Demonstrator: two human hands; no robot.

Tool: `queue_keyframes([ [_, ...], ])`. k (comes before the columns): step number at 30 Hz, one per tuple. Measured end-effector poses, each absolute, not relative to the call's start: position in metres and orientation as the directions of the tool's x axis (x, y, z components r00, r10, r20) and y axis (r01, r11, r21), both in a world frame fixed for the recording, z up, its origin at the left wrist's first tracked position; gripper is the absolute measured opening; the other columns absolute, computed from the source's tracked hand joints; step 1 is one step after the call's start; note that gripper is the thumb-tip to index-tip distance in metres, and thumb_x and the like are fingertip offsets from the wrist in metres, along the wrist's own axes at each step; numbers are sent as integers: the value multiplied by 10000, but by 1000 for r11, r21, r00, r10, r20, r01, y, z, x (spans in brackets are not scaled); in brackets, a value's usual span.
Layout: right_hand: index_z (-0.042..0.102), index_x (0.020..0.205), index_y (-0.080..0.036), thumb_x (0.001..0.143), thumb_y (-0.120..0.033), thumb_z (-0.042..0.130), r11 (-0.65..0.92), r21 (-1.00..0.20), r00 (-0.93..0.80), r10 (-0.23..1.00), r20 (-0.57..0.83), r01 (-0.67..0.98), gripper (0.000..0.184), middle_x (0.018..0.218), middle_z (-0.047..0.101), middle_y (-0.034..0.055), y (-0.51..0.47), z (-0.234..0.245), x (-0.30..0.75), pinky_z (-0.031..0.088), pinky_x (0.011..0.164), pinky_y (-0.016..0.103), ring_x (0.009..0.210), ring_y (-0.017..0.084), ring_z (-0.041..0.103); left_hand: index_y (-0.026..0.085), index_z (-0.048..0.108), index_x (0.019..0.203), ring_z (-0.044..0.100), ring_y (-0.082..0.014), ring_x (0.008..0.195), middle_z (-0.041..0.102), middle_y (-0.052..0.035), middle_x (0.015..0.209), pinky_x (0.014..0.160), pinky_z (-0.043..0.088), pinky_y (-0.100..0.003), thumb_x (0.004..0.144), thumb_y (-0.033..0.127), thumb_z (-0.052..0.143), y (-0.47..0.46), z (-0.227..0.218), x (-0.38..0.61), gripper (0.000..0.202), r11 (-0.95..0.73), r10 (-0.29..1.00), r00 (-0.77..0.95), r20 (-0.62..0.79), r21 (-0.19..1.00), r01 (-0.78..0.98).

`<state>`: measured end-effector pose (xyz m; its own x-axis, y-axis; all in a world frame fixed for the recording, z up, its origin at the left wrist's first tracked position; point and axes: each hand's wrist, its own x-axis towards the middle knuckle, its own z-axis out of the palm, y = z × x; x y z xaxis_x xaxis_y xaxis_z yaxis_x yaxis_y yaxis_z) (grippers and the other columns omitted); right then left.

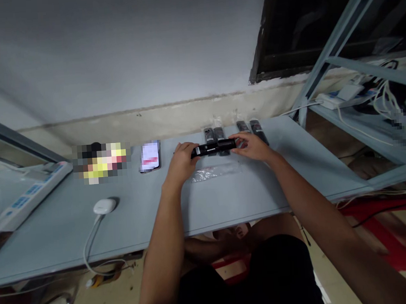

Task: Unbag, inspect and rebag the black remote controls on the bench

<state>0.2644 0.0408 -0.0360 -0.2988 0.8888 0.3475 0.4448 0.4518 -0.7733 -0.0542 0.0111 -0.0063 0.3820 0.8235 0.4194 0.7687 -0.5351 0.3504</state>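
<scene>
**Item in hand:** one black remote control (pixel 214 147), held level above a pale blue table (pixel 131 226), a small white label near its left end; no sleeve can be made out on it.

**Left hand** (pixel 182 165): fingers (pixel 179 147) closed around the remote's left end, firmly holding it.

**Right hand** (pixel 253 147): fingers (pixel 237 138) curved over the right end, also in contact.

**Nearby:** a flattened clear plastic bag (pixel 214 172) lies on the table just below the hands; whether anything is inside cannot be told.

**Row at the wall edge:** four remote controls in clear plastic sleeves (pixel 209 135), (pixel 220 139), (pixel 243 127), (pixel 259 132), lying side by side in two pairs, just beyond the held remote. All four remain sleeved.

**Also on the table:** a smartphone (pixel 150 156) with a lit screen, obscured by blur; a round white device (pixel 104 206) with a white cable; a white power strip (pixel 32 196) along the left end.
</scene>
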Motion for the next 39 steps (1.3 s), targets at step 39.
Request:
queue_keyframes([
  [39,768,1175,-254,769,-245,850,466,-756,-293,883,366,459,415,1096,711,88,40,-38,261,618,764,395,858,217,682,219,700,1242,612,-313,1179,735,-89,1219,1050,539,-508,861,108,739,7,-1,-52,399,-546,811,390,437,324,773],
])
